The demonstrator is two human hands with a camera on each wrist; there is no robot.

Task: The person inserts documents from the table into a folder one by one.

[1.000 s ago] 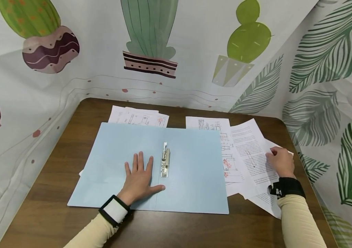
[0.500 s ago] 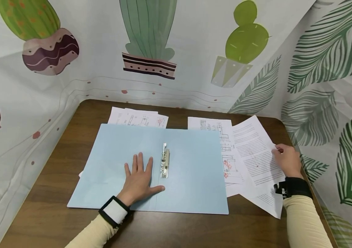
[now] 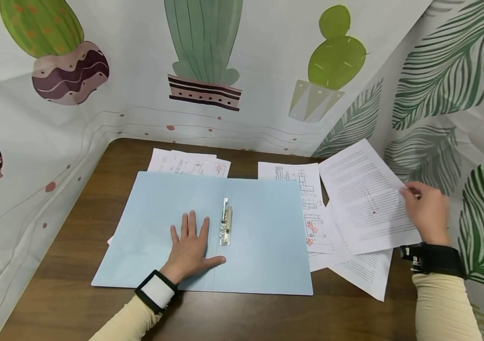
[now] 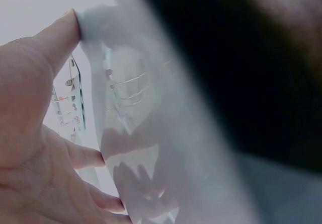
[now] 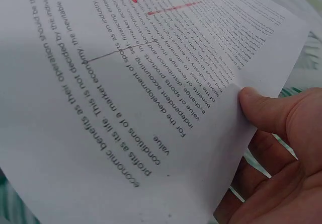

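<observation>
My left hand (image 3: 191,250) is flat on the open blue folder (image 3: 160,222), fingers straight, just at 9 o'clock from its metal clip (image 3: 226,226). Over at 3 o'clock, my right hand (image 3: 427,213) pinches the printed sheet (image 3: 363,199) by its edge. It was lying on the loose pages (image 3: 310,208) a second ago; now it's lifted clear, so I'd say it's free to move over to the folder.
</observation>
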